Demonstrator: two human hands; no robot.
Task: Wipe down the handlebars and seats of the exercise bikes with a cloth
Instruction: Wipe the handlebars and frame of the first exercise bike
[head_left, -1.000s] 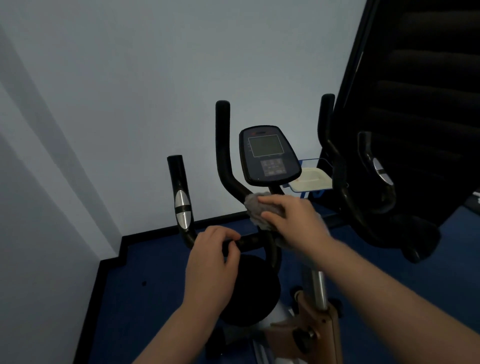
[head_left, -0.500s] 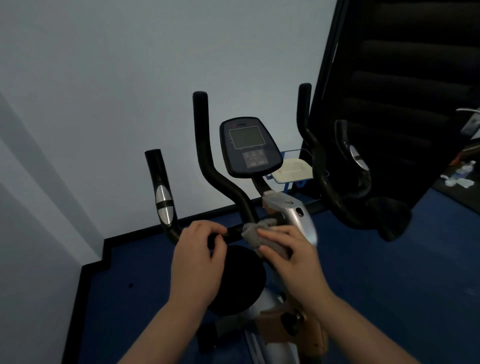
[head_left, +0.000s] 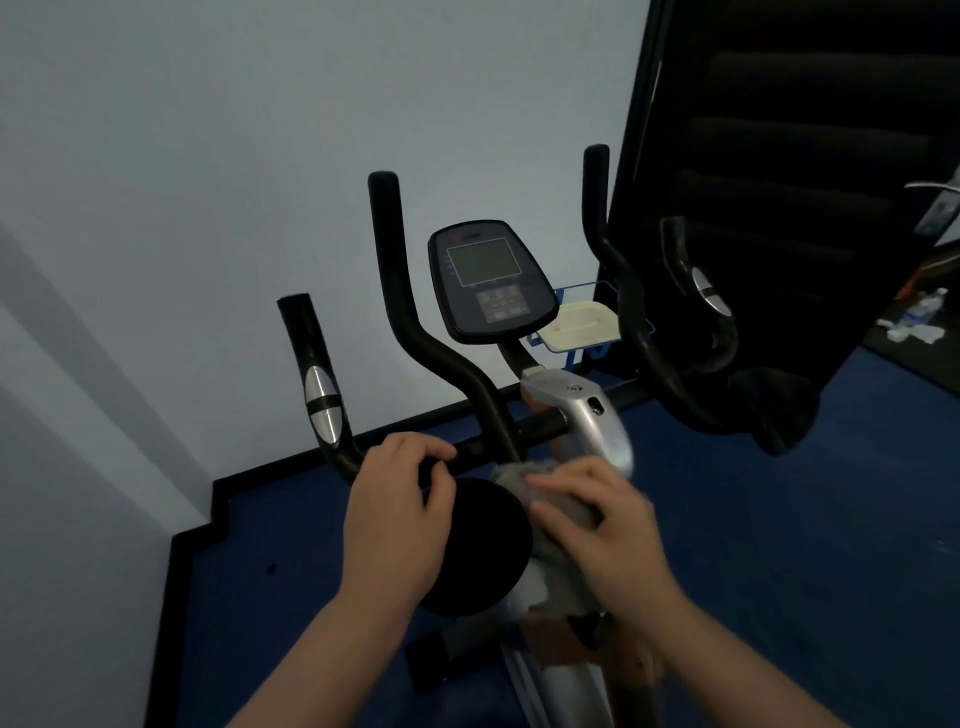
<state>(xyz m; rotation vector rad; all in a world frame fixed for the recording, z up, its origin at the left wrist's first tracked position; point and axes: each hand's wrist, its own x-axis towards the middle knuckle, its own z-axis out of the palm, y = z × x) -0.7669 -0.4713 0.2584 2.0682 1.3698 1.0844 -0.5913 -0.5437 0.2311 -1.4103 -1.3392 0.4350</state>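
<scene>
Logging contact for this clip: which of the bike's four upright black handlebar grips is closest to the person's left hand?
The short outer grip with the silver sensor band, left of the left hand; the other three rise farther right.

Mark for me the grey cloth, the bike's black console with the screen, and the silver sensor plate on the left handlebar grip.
Grey cloth (head_left: 511, 475): head view, on the bunched fabric beyond the fingertips.
Black console (head_left: 491, 283): head view, between screen and keypad.
Silver sensor plate (head_left: 322, 402): head view, mid-plate on the left upright grip.
</scene>
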